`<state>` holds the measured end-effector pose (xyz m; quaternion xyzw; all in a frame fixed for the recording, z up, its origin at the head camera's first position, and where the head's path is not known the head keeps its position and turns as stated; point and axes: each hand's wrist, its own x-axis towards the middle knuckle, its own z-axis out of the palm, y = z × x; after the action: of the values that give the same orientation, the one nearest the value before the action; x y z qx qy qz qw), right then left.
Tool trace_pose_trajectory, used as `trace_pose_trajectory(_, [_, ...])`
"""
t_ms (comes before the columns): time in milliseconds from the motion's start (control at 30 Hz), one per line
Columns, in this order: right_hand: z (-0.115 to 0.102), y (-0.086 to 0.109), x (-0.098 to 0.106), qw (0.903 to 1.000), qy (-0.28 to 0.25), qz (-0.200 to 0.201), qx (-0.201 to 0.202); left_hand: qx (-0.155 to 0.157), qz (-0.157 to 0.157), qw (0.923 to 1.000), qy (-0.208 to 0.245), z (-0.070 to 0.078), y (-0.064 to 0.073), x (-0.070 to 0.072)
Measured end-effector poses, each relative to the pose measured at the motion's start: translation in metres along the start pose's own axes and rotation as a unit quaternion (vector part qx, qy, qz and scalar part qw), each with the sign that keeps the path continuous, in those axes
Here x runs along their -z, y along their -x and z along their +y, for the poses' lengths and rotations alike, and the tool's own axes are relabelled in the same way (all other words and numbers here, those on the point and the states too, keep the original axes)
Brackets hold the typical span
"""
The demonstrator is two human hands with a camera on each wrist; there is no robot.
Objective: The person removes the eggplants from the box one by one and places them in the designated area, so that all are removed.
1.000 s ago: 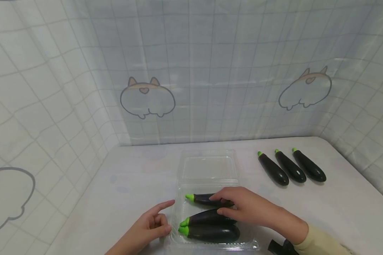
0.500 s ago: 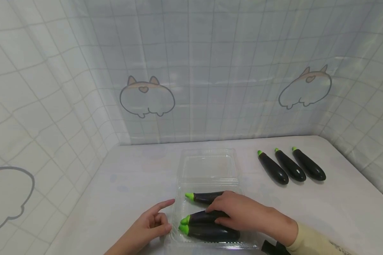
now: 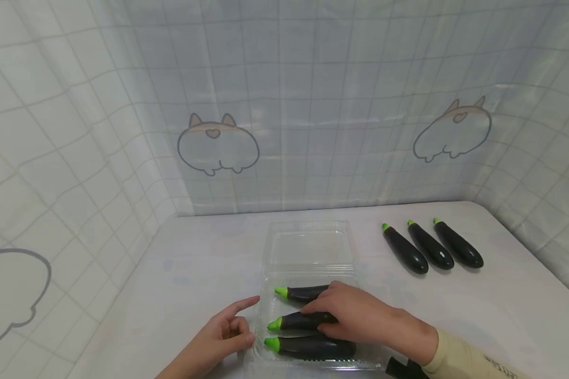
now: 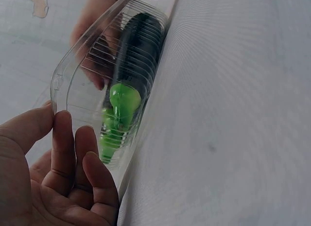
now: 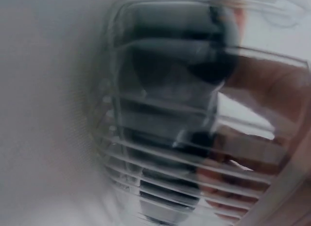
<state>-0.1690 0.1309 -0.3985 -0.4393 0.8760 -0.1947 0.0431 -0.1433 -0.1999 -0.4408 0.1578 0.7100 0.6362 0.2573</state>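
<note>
Three dark eggplants with bright green stems lie side by side in an open clear plastic clamshell container (image 3: pixel 271 273). My right hand (image 3: pixel 360 316) reaches in from the right and grips the middle eggplant (image 3: pixel 301 321), covering its thick end. The far eggplant (image 3: pixel 303 293) is partly hidden behind that hand, while the near eggplant (image 3: pixel 315 347) shows almost whole. At the container's left edge, my left hand (image 3: pixel 229 331) pinches the rim between thumb and index finger, as the left wrist view shows; an eggplant (image 4: pixel 138 53) appears there through the ridged wall. The right wrist view is blurred.
Three more eggplants (image 3: pixel 429 245) lie slanted in a row at the table's back right. The container's lid (image 3: pixel 310 247) is folded back flat on the white table (image 3: pixel 208 258). Grid-patterned curtains (image 3: pixel 313 105) enclose the back and sides. A black object (image 3: pixel 403 368) shows beneath the right wrist.
My right hand has gone from between the far and middle eggplants onto the middle one, which has shifted slightly away from the near one. The left hand stays put.
</note>
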Motion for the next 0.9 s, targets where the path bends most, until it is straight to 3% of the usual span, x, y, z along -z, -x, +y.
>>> trace_pose_trajectory(433, [-0.001,0.004,0.009,0.9968,-0.047,0.058,-0.027,-0.011,-0.007,0.9999,0.000,-0.003,0.000,0.001])
trace_pose_trajectory(667, [0.002,0.012,0.018,0.9915,-0.062,0.113,-0.017,-0.015,-0.008,0.9998,-0.004,-0.004,-0.001,0.001])
trace_pose_trajectory(900, [0.008,0.023,0.028,0.9870,-0.066,0.142,-0.035,-0.014,-0.011,0.9998,0.001,-0.001,0.001,0.000])
